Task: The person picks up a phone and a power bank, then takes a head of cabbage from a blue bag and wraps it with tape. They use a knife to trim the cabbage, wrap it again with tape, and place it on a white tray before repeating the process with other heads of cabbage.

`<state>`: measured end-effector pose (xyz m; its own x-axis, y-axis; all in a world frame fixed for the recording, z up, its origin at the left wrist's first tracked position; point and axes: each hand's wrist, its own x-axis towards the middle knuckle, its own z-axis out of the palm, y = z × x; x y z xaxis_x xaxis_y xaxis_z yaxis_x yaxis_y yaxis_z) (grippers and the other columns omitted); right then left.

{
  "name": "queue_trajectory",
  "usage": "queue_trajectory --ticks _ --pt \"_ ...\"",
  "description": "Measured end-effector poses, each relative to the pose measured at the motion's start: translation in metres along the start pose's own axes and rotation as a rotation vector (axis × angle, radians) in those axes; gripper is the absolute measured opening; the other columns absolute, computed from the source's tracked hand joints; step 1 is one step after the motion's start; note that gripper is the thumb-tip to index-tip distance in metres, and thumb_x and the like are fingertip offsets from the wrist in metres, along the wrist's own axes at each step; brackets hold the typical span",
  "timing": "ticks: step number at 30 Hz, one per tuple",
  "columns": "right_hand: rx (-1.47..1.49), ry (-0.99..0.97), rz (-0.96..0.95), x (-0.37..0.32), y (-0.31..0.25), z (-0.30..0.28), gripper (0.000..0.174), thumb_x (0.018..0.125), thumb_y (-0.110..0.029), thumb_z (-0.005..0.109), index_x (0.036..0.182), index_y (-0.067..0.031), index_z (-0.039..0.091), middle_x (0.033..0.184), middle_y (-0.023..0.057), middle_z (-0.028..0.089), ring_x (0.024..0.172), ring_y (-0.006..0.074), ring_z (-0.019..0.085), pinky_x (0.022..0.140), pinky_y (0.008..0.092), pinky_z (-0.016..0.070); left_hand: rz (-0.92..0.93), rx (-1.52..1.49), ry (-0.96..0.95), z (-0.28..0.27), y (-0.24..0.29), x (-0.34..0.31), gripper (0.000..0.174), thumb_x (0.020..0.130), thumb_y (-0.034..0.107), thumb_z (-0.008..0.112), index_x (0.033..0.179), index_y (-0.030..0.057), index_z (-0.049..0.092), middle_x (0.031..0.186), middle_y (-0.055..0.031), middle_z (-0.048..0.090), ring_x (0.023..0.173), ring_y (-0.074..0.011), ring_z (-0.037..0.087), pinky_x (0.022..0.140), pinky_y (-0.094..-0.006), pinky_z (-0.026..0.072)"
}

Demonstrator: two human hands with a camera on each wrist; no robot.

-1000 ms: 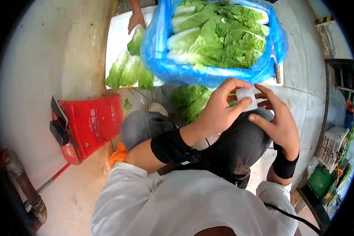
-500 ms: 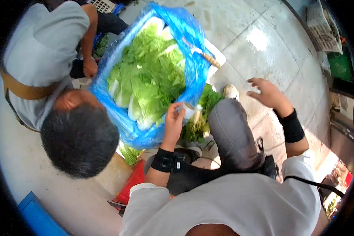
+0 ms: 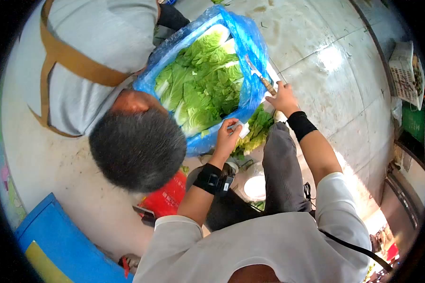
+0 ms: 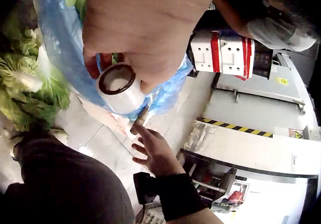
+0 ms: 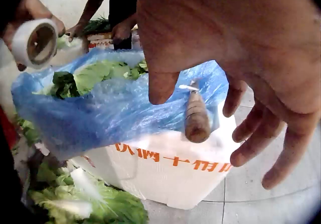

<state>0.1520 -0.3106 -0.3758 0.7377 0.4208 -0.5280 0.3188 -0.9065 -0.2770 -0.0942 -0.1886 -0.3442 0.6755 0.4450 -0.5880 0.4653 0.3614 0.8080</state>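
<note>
My left hand point(image 3: 232, 126) grips a small roll of clear tape point(image 3: 241, 128) beside the near edge of a white foam box point(image 5: 165, 169). The box is lined with a blue plastic bag point(image 3: 250, 56) and filled with napa cabbage point(image 3: 200, 87). A knife with a wooden handle point(image 3: 268, 87) stands stuck at the box's right edge. My right hand point(image 3: 277, 92) is at that handle with its fingers spread. In the right wrist view the handle point(image 5: 196, 116) sits just beyond the open fingers point(image 5: 251, 133), not gripped. The left wrist view shows the tape roll point(image 4: 118, 86) pinched by thumb and fingers.
Another person in a grey shirt crouches at the box's left, head point(image 3: 137, 148) close to my left arm. Loose cabbage point(image 3: 259, 128) lies on the wet floor by my knee. A red bag point(image 3: 167, 198) lies below, a blue board point(image 3: 56, 240) bottom left, a white crate point(image 3: 405, 70) far right.
Both hands held the tape roll a second ago. The right hand let go, swung out and reached to the knife handle. The left hand kept the roll while my view turned.
</note>
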Motion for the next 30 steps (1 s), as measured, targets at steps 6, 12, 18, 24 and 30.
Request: queue_trajectory --ticks 6,12,18,24,30 --pt "0.075 -0.169 0.088 -0.037 0.042 -0.063 0.077 0.083 -0.046 0.076 0.146 -0.0149 0.045 0.14 0.0189 0.049 0.125 0.0386 0.056 0.098 0.0568 0.0459 -0.197 0.191 0.009 0.011 0.049 -0.039 0.042 0.097 0.022 0.069 0.135 0.0055 0.06 0.113 -0.0058 0.062 0.093 -0.0134 0.059 0.082 -0.0307 0.0487" --pt "0.196 -0.431 -0.046 -0.09 0.088 -0.14 0.077 0.081 -0.048 0.077 0.142 -0.0078 0.051 0.139 0.0245 0.056 0.128 0.0405 0.055 0.105 0.0528 0.0436 -0.098 0.175 0.069 0.037 0.106 -0.102 0.022 0.095 0.016 0.07 0.113 0.004 0.069 0.079 0.0023 0.054 0.07 -0.0079 0.046 0.064 -0.0264 0.0413" --pt "-0.172 -0.996 -0.195 -0.184 0.116 -0.247 0.087 0.083 -0.064 0.067 0.145 -0.0045 0.051 0.144 0.0224 0.055 0.133 0.0386 0.053 0.11 0.0446 0.0428 -0.224 0.008 0.316 0.029 0.208 -0.192 0.023 0.096 0.013 0.07 0.117 0.0051 0.067 0.106 -0.0058 0.068 0.094 -0.0136 0.063 0.083 -0.0296 0.0508" --pt "-0.101 -0.596 -0.189 -0.223 0.104 -0.322 0.068 0.088 -0.045 0.072 0.14 -0.004 0.055 0.135 0.0248 0.06 0.117 0.038 0.062 0.099 0.045 0.0491 -0.007 0.076 0.462 -0.014 0.268 -0.267 0.026 0.094 0.011 0.071 0.117 0.0028 0.064 0.109 -0.0066 0.067 0.097 -0.015 0.063 0.084 -0.03 0.052" --pt "0.283 -0.46 -0.654 -0.256 -0.066 -0.404 0.06 0.093 -0.031 0.072 0.144 -0.0076 0.052 0.139 0.0163 0.058 0.112 0.0264 0.061 0.094 0.0393 0.0502 0.335 0.311 0.343 0.009 0.346 -0.322 0.035 0.086 0.01 0.078 0.118 0.006 0.066 0.108 -0.0051 0.067 0.101 -0.0141 0.063 0.085 -0.0294 0.0539"
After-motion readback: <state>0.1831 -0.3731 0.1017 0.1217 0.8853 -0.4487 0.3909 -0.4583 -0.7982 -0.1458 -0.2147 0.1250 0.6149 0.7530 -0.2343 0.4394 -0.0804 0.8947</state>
